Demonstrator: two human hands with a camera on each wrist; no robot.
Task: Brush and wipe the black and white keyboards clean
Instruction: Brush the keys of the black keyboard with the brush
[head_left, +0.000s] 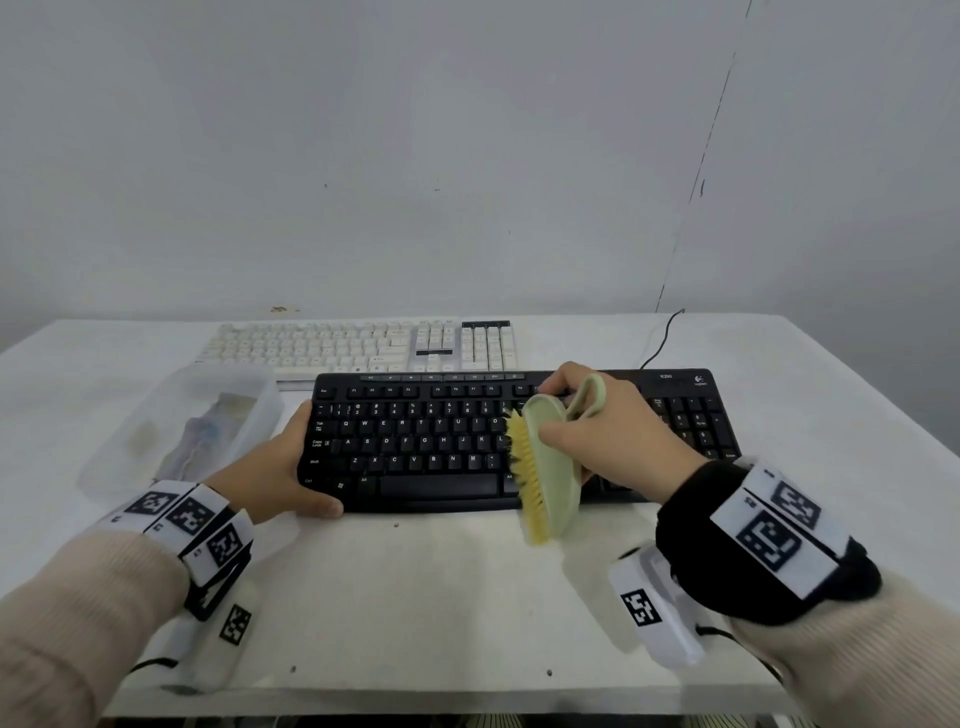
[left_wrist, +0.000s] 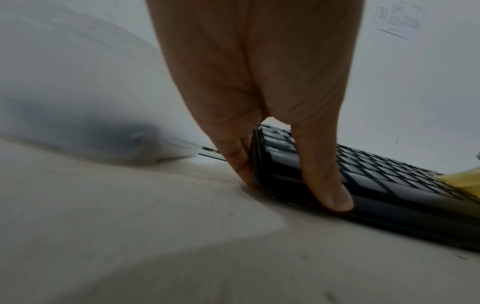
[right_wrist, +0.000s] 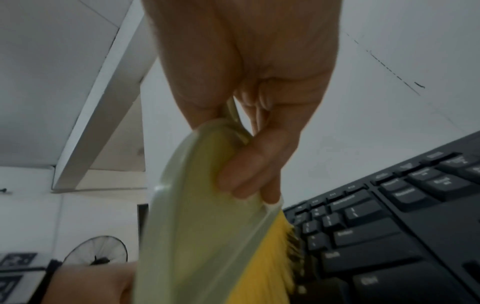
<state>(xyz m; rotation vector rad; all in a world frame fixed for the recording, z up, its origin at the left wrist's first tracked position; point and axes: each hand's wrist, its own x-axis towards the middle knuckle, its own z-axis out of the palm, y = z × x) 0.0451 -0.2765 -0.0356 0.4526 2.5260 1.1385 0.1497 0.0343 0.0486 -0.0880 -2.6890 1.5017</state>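
Note:
A black keyboard (head_left: 415, 441) lies across the middle of the white table (head_left: 415, 597). Behind it lies a white keyboard (head_left: 353, 343). My left hand (head_left: 283, 475) grips the black keyboard's left end (left_wrist: 363, 176), thumb on the front edge, fingers along the side. My right hand (head_left: 597, 431) holds a pale green brush with yellow bristles (head_left: 550, 467) by its loop handle. The brush (right_wrist: 207, 226) is tilted on edge, its bristles against the keys right of the letter block (right_wrist: 363, 236). The right hand covers part of the keys.
A clear plastic box (head_left: 182, 426) with some small items inside sits left of the black keyboard, close to my left hand. A black cable (head_left: 660, 338) runs from the keyboard toward the back wall. Bare table lies in front of the keyboard.

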